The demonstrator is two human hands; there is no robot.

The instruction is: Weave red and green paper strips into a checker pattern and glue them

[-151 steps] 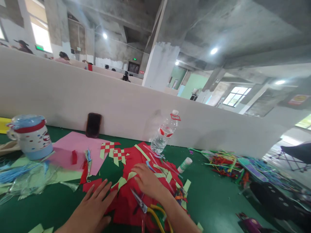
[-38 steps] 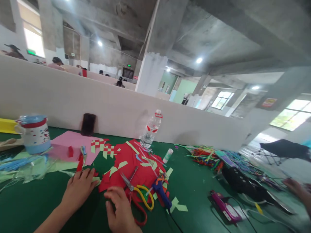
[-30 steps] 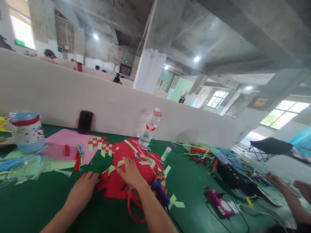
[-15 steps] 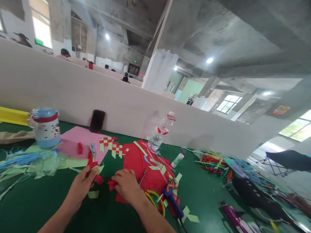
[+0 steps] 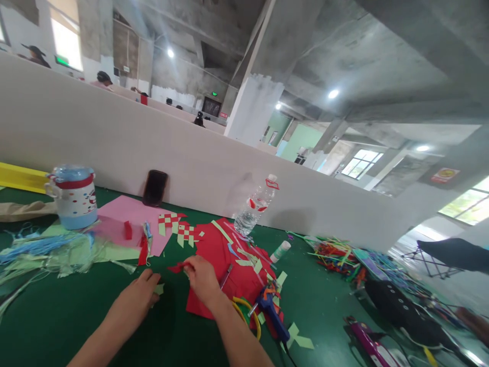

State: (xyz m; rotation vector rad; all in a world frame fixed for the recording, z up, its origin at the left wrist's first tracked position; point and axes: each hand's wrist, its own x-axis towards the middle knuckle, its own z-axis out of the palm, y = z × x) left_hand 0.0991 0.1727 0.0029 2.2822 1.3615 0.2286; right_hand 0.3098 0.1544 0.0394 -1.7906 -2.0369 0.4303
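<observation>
Scrap (red) (image 5: 176, 267) has advanced with the right hand (image 5: 202, 278), which pinches it just left of the red paper (image 5: 208, 243), while the left hand (image 5: 139, 293) has drawn back to a green scrap (image 5: 159, 289), grip uncertain, so the two colours are presumably now handled separately

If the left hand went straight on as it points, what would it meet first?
Probably the small red paper in the right hand, then the checkered paper beyond; depth is unclear.

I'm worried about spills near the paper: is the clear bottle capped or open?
Capped: the clear bottle has a white cap on its neck.
</observation>
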